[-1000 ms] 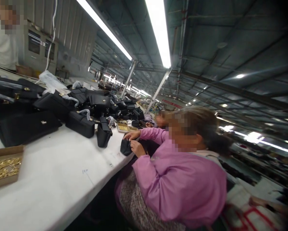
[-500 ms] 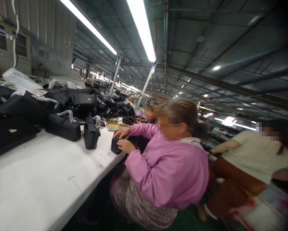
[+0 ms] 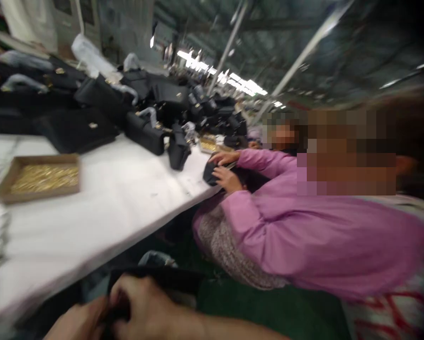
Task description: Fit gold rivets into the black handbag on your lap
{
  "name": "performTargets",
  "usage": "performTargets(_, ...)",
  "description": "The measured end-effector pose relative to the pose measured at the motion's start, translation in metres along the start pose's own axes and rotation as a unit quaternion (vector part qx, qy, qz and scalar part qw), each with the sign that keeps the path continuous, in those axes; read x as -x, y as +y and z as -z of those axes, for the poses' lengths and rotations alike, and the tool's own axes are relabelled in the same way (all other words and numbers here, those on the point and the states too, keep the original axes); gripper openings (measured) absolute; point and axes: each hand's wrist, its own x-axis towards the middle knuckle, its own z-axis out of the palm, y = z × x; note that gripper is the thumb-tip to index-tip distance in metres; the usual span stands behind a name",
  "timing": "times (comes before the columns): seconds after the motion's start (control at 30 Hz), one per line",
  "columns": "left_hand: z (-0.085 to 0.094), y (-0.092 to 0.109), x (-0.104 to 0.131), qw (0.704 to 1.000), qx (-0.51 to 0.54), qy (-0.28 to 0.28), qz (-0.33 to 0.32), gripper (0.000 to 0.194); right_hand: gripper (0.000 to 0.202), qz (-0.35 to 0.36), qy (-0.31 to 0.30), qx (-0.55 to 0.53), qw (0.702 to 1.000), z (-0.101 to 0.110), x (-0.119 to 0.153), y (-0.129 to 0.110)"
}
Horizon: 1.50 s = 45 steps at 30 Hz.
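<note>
**Black article (image 3: 176,278) lying against the right hand (image 3: 146,302), below tabletop level**

The person's two bare hands are showing at the bottom of the view, short of the near edge of the tabletop (image 3: 101,208). The black article is lying just beyond the right hand and extending past it to the right. Its visible long axis is running roughly crosswise to the view. The right hand is the nearer of the two; the left hand (image 3: 79,321) is sitting lower and farther left.

The right fingers are bending around dark material (image 3: 117,314) between the hands, and the left hand is lying close against that same material. Motion blur is obscuring the contact: whether either set of fingers is clenching it cannot be told, nor whether it is part of the black article. Clear wrapping (image 3: 157,258) is showing just beyond the article.

On the tabletop, a shallow box (image 3: 38,197) is holding small gold-coloured pieces (image 3: 48,177). Black bags (image 3: 171,97), some with wrapped handles, are lying heaped along the far side. To the right, a co-worker in pink sleeves (image 3: 247,212) is sitting at the edge, with both hands on a separate black piece (image 3: 209,174), well apart from the person's own hands.
</note>
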Motion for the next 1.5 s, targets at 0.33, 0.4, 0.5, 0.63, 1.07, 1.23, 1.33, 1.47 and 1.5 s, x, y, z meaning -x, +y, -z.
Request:
performTargets(0.33,0.036,-0.025,0.033,0.972,-0.026,-0.15,0.182,0.026,0.033,-0.107,-0.113,-0.165,0.974,-0.058,-0.01,0.003)
performTargets(0.4,0.036,-0.026,0.03,0.971,-0.009,-0.148,0.186,0.026,0.03,-0.115,-0.12,-0.162,0.973,-0.058,-0.012,0.005)
performTargets(0.5,0.035,-0.029,0.031,0.97,0.01,-0.147,0.191,0.024,0.029,-0.125,-0.127,-0.154,0.972,-0.06,-0.012,0.008)
performTargets(0.63,0.036,-0.033,0.032,0.968,0.022,-0.148,0.2,0.023,0.029,-0.127,-0.139,-0.149,0.971,-0.062,-0.012,0.009)
performTargets(1.07,0.046,-0.034,0.025,0.938,0.104,-0.199,0.266,0.02,0.02,-0.156,-0.19,-0.175,0.953,-0.063,-0.012,0.005)
performTargets(1.23,0.046,-0.037,0.044,0.918,0.136,-0.23,0.293,0.018,0.023,-0.21,-0.243,-0.201,0.925,-0.073,-0.001,-0.004)
performTargets(1.33,0.038,-0.045,0.059,0.919,0.153,-0.218,0.292,0.016,0.02,-0.198,-0.251,-0.181,0.93,-0.081,0.002,-0.003)
performTargets(1.47,0.035,-0.049,0.072,0.922,0.166,-0.214,0.277,0.014,0.016,-0.191,-0.248,-0.172,0.934,-0.088,0.007,0.001)
performTargets(1.5,0.036,-0.049,0.073,0.924,0.163,-0.217,0.27,0.014,0.017,-0.188,-0.248,-0.175,0.934,-0.089,0.008,0.003)
